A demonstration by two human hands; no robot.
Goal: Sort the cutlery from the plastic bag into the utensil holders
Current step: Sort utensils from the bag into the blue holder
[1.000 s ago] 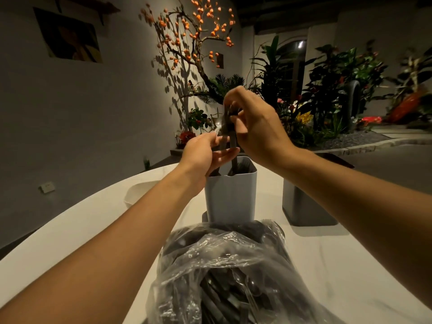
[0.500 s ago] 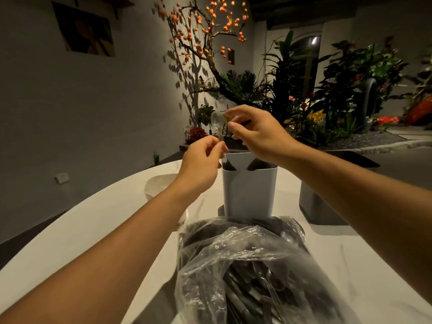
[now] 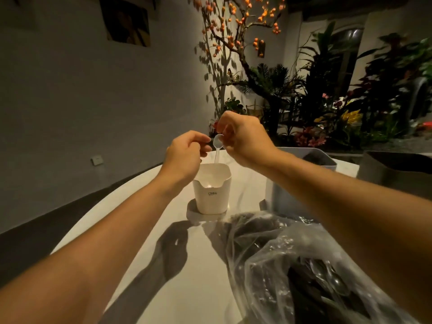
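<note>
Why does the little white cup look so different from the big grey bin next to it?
The white holder is small and cream-white; the grey holder beside it is taller and grey. The white one stands in full view, with a clear spoon going in, handle down, held by the right hand; the grey one is partly hidden behind the right forearm. The white one's rim dips in front. Both stand upright on the white table.

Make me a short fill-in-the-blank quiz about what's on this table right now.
The right hand holds a clear plastic ____.
The spoon's handle points down into the ____ holder.
The plastic bag lies on the ____ side of the white holder.
Answers: spoon; white; right
</note>
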